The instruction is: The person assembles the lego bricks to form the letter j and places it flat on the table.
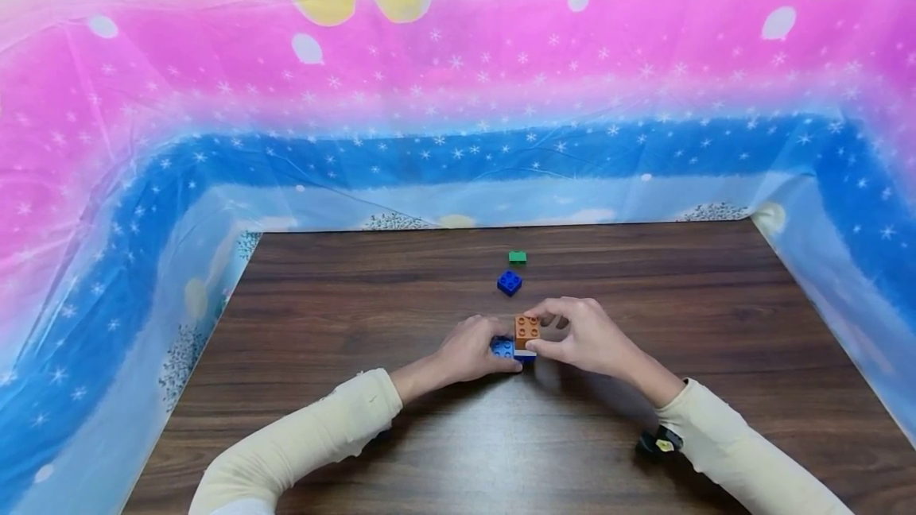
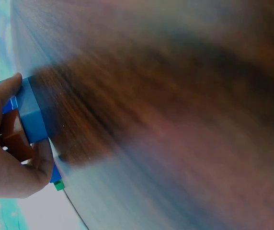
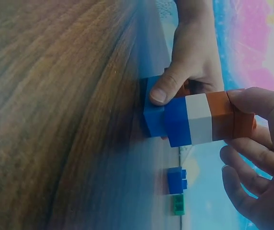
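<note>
From the head view, the left hand (image 1: 472, 348) pinches a light-blue studded plastic brick (image 1: 502, 349) on the dark wood-grain table (image 1: 322, 284), its thumb and fingers clamped on opposite sides; the right hand (image 1: 587, 336) pinches the top of an upright brick stack (image 1: 527, 328) between thumb and forefinger, its other fingers loosely curled.

The right wrist view reveals the layers that the head view squeezes together: one dark-blue brick (image 3: 178, 122), one white brick (image 3: 199, 119) and two orange bricks (image 3: 222, 115), the dark-blue end meeting the light-blue brick; whether they are fully joined I cannot tell.

The left wrist view adds a brown-orange piece (image 2: 17, 139) against the light-blue brick, partly hidden by the left hand; the right hand cannot be made out there, and the table blurs.

Two loose bricks lie beyond the hands: one square blue brick (image 1: 510, 283); one green brick (image 1: 518, 257) just behind it.
</note>
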Demonstrator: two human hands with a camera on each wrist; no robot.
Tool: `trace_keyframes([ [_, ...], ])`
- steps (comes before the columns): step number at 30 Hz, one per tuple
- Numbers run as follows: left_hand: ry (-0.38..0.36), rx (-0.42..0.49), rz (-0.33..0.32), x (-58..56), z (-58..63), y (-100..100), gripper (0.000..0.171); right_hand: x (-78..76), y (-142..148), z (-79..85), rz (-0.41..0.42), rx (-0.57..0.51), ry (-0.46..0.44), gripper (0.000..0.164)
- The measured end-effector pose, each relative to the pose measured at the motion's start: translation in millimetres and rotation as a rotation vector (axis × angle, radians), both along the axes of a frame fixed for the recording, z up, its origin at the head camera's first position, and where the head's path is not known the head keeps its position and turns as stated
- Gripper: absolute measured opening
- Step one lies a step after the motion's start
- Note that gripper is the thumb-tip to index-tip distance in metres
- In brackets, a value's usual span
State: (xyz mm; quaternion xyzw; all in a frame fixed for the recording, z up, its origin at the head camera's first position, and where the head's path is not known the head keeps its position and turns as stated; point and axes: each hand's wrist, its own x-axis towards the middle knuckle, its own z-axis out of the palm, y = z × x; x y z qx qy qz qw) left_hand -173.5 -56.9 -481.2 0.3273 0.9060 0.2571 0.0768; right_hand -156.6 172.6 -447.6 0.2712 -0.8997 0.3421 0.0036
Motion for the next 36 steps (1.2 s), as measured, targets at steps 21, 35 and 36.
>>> trace_keyframes([
  [21,-0.004,0.002,0.005,-2.6,1.9,0,0.048,-2.8,26,5.3,-0.020,-0.107,0.037,0.036],
  [35,-0.012,-0.013,0.013,-0.9,-0.8,1,0.050,-23.3,30,-1.9,-0.058,-0.106,0.066,0.032],
  [36,-0.011,-0.014,0.013,-0.8,-0.9,1,0.050,-25.3,29,-2.4,-0.062,-0.107,0.063,0.032],
])
